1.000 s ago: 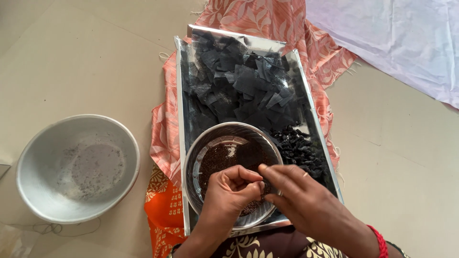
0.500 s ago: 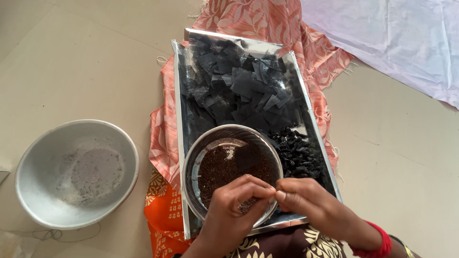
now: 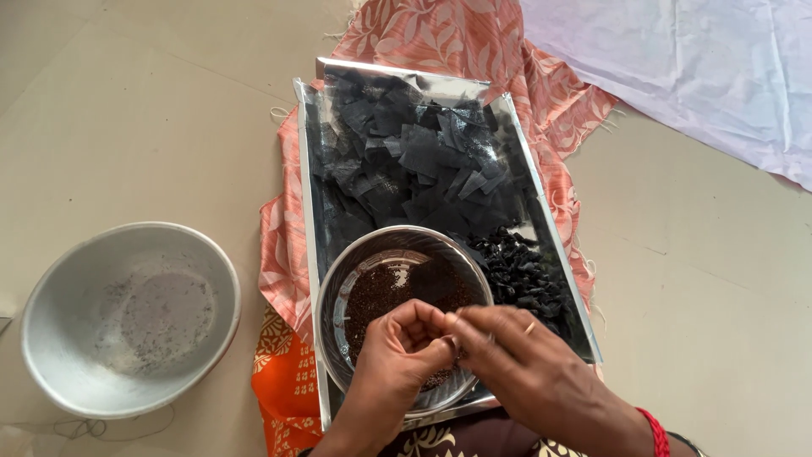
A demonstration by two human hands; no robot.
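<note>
A steel bowl (image 3: 355,262) of dark brown seeds stands at the near end of a shiny metal tray (image 3: 309,211). Above the bowl's near rim my left hand (image 3: 397,355) and my right hand (image 3: 524,368) meet, fingertips pinched together on something small that the fingers hide. A ring shows on my right hand and a red bangle on its wrist. Black square cloth pieces (image 3: 414,161) fill the far part of the tray. A heap of small black twisted bits (image 3: 524,271) lies right of the bowl.
A large, nearly empty aluminium basin (image 3: 127,317) sits on the floor at left. Orange patterned cloth (image 3: 279,254) lies under the tray. A pale lilac sheet (image 3: 694,76) covers the floor at upper right.
Both hands have stayed over the bowl's near rim, fingers working closer together. The view has tilted slightly, so the tray sits lower in the picture.
</note>
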